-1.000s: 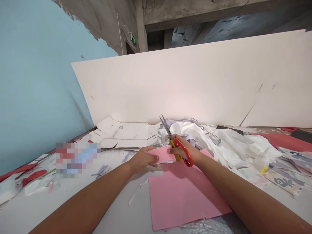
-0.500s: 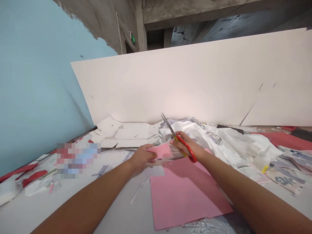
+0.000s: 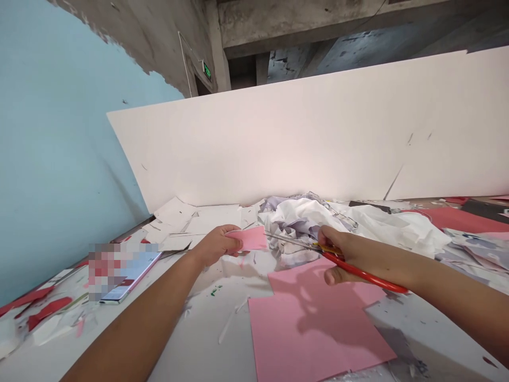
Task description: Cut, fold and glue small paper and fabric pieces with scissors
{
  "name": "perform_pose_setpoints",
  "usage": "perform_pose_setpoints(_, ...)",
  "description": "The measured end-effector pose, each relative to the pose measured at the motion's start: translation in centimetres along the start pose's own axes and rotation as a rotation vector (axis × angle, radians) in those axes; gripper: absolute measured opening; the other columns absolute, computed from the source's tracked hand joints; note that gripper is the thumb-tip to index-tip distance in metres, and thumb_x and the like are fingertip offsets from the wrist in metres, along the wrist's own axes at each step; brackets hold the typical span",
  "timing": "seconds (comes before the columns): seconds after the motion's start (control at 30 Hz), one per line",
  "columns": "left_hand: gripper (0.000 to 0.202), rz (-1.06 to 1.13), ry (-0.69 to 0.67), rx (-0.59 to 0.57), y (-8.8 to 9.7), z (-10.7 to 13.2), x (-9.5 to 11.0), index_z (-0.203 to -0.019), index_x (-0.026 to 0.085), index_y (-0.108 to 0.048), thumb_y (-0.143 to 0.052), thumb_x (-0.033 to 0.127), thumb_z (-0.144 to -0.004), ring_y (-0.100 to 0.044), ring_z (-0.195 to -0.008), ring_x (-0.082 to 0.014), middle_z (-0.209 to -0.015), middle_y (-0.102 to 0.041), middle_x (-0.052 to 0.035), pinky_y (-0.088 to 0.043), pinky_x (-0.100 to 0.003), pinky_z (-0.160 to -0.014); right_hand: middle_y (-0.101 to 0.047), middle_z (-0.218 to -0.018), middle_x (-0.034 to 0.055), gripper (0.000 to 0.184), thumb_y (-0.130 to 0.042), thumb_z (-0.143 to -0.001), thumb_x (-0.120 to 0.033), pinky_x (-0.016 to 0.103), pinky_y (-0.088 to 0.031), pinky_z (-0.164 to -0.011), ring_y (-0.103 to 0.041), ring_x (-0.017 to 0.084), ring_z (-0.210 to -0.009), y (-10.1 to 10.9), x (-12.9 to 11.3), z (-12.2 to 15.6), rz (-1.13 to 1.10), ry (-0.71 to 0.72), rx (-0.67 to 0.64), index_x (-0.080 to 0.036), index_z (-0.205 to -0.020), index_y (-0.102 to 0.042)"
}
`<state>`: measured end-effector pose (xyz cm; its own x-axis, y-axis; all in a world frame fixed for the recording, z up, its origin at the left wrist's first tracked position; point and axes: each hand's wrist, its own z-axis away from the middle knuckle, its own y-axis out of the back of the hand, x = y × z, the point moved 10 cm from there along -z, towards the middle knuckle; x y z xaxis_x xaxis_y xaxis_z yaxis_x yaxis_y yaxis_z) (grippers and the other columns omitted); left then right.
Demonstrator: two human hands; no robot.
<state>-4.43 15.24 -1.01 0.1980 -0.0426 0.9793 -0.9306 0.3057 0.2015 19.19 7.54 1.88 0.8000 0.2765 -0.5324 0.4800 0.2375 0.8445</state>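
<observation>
Between the thumb and fingers of my left hand (image 3: 218, 246) is a small pink rectangle of paper (image 3: 254, 238), held above the table. My right hand (image 3: 345, 253) grips a pair of scissors (image 3: 358, 273) with red and yellow handles. Their blades point left, and the tips reach the right edge of the pink rectangle; whether they touch it I cannot tell. Below my right hand lies a larger pink sheet (image 3: 314, 329) with a notch at its upper left corner, and the shadow of the hand and scissors falls across it.
A phone (image 3: 133, 277), partly blurred out, lies at left near red scraps (image 3: 50, 312). White card pieces (image 3: 214, 216) and crumpled white material (image 3: 306, 215) sit at the back, before a tall white board (image 3: 278, 143). Red sheeting (image 3: 457, 220) lies at right.
The scissors have swung from pointing up and away to pointing left at the small pink rectangle. My right hand has moved right, and my left hand slightly left with the pink rectangle.
</observation>
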Motion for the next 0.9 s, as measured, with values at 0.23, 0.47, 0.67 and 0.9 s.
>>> perform_pose_setpoints(0.23, 0.018, -0.014, -0.019, -0.108, -1.3, 0.5, 1.1, -0.071, 0.015, -0.060, -0.067, 0.019, -0.055, -0.051, -0.059, -0.0120, -0.065, -0.054, -0.0018, -0.043, -0.026, -0.057, -0.049, -0.064, -0.0027, 0.034, -0.069, -0.051, -0.035, 0.023, -0.027, -0.045, -0.043, 0.015, -0.055, -0.8, 1.9, 1.7, -0.029, -0.115, -0.033, -0.025, -0.069, -0.042)
perform_pose_setpoints(0.47, 0.017, -0.096, -0.028, -0.197, -3.0, 1.1, 1.3, -0.076, 0.017, -0.061, -0.065, 0.020, -0.059, -0.056, -0.063, -0.0150, -0.069, -0.058, -0.0026, -0.045, -0.028, -0.058, -0.050, -0.064, -0.0051, 0.033, -0.069, -0.046, -0.024, 0.022, -0.027, -0.044, -0.042, 0.014, -0.054, -2.2, 2.1, 0.9, 0.035, -0.104, -0.053, -0.026, -0.066, -0.043)
perform_pose_setpoints(0.67, 0.018, -0.209, -0.035, -0.275, -4.4, 1.4, 1.4, -0.079, 0.016, -0.063, -0.062, 0.022, -0.061, -0.058, -0.068, -0.0178, -0.073, -0.061, -0.0051, -0.046, -0.029, -0.059, -0.052, -0.069, -0.0037, 0.033, -0.071, -0.045, -0.025, 0.023, -0.026, -0.043, -0.043, 0.015, -0.054, -3.0, 2.0, 0.5, 0.054, -0.116, -0.110, -0.026, -0.065, -0.044)
perform_pose_setpoints(0.9, 0.017, -0.203, 0.002, -0.343, -5.9, 2.0, 1.4, -0.081, 0.017, -0.058, -0.059, 0.020, -0.064, -0.064, -0.073, -0.0215, -0.076, -0.062, -0.0040, -0.042, -0.024, -0.053, -0.054, -0.070, -0.0023, 0.030, -0.068, -0.045, -0.023, 0.023, -0.027, -0.043, -0.045, 0.016, -0.055, -3.2, 1.8, 0.8, 0.045, -0.134, -0.127, -0.026, -0.066, -0.046)
